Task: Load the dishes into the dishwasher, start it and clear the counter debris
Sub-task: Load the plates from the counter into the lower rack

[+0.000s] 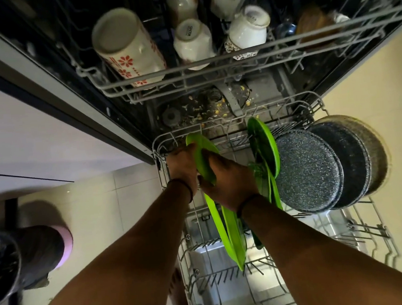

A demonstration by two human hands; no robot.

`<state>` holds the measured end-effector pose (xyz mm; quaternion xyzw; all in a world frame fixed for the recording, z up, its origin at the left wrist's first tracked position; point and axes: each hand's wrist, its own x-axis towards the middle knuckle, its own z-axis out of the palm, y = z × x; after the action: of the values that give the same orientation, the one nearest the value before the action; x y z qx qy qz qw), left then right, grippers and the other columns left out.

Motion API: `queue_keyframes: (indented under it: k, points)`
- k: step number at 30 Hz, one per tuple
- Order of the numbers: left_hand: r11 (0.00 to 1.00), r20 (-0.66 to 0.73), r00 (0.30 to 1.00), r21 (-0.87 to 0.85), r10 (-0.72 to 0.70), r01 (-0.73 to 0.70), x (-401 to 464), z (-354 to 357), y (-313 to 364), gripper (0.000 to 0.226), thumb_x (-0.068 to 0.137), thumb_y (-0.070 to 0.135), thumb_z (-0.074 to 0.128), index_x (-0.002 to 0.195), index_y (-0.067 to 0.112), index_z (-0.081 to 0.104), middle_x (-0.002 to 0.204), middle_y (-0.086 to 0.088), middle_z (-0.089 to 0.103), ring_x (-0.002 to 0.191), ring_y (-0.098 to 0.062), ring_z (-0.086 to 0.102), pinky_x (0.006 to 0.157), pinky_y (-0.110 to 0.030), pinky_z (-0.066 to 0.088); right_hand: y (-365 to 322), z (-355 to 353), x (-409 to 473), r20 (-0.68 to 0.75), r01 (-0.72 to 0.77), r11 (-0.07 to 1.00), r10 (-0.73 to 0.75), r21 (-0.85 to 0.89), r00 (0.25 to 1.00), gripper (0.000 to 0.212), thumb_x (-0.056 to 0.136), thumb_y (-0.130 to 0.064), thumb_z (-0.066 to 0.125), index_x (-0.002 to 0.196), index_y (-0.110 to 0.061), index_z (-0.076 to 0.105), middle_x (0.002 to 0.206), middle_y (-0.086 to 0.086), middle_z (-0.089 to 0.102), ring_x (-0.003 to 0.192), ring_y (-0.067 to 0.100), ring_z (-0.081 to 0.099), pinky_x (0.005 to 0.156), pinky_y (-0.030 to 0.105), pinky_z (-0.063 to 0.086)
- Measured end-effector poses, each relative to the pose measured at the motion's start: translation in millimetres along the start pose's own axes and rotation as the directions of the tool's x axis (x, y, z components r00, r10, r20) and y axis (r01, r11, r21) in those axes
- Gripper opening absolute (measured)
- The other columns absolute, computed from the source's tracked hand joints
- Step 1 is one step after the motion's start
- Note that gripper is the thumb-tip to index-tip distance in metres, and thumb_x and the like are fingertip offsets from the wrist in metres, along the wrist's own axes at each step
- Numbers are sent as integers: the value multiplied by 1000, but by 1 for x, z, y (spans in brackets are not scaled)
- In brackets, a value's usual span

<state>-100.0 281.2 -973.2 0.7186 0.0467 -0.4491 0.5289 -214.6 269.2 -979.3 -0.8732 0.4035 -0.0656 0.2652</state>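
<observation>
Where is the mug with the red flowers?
The flowered mug sits upside down at the left end of the upper rack, beside the white cups.

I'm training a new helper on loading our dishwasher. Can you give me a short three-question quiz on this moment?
1. True or false: both hands grip the same green plate.
2. Multiple choice: where do the speckled dark pans stand? A) in the upper rack among the mugs B) on edge at the right of the lower rack C) on the floor beside the bin
3. Fill in: the mug with red flowers lies in the ____ rack.

Key
1. True: the left hand and the right hand both hold it, on edge over the rack.
2. B
3. upper
</observation>
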Motion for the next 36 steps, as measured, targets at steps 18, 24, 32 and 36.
queue_keyframes:
  k: [18,24,32,36]
  points:
    - [920,-14,1000,391,22,-14,19,22,-15,34,77,33,52,92,5,64,106,-21,67,95,-31,64,86,-41,53,21,5,-1,102,-73,995,66,64,993,68,85,-44,59,145,-20,39,140,3,52,117,28,58,87,39,52]
    - [765,21,1000,644,11,-22,14,16,-24,31,95,20,50,113,-1,65,116,-21,65,109,-35,62,91,-42,52,33,16,-6,247,-165,986,165,-22,955,66,92,-44,55,150,-25,28,145,5,45,129,24,47,97,35,43]
    - [715,-25,998,699,55,-22,19,18,-26,32,94,24,48,109,5,68,113,-20,66,106,-35,61,90,-42,50,37,23,-1,255,-189,982,181,5,950,60,96,-43,50,149,-26,29,143,6,48,126,27,49,94,38,46]
    - [713,-15,994,698,105,-65,19,15,-36,40,95,40,46,106,8,67,111,-18,67,102,-34,62,87,-40,51,41,19,-4,179,-186,982,180,21,967,49,97,-36,47,143,-19,42,136,9,55,121,30,53,94,44,47]
